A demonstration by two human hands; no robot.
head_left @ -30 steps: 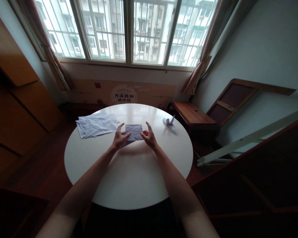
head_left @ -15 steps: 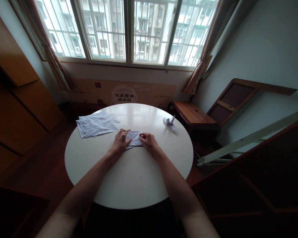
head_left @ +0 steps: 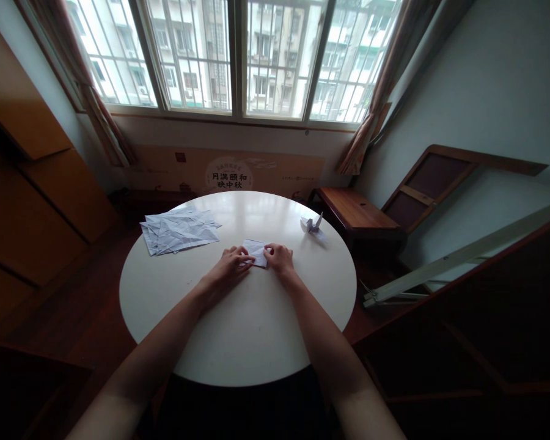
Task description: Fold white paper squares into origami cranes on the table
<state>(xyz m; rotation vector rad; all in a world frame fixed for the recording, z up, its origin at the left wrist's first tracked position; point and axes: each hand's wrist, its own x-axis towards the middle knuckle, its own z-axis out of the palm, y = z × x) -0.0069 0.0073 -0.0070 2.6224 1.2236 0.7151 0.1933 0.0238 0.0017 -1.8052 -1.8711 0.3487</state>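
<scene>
We're pressing the small white folded paper flat, left hand and right hand open-fingered; probably early folds. One white paper crane done, creased white sheet stack untouched.

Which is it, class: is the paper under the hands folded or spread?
Folded: the paper, pressed to the table by the left hand and right hand, shows far smaller than the sheets nearby.

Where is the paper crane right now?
Head view: the paper crane sits far right on the round table, beyond the right hand.

Folded paper mid-table; sheets left (crane right).
</scene>
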